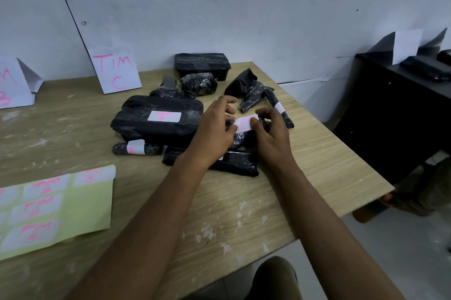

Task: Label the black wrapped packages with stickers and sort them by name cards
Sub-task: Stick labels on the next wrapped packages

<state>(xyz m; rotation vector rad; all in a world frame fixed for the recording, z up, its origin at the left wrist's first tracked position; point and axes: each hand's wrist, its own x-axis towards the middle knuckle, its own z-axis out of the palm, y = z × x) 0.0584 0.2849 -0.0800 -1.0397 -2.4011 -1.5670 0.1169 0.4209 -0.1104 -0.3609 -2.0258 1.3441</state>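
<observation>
Wooden surface [280,202] is carrying a cluster of black packages [158,121] near its far right corner; pink sticker writing is blurring out. Left hand [214,133] and right hand [271,133] are pinching a white sticker [245,123] with curled fingers over a small, mostly hidden package

Clearance on wooden table [244,221]: near and left-centre open, far right crowded.
Bare tabletop between sticker sheet [56,209] and black packages [158,120]; a hand could pass there. Packages cluster tight from mid-table to wall, some touching. "TIM C" name card [116,71] stands against wall, left of cluster. Black cabinet [390,114] blocks the right side, a narrow gap from the table edge.
</observation>
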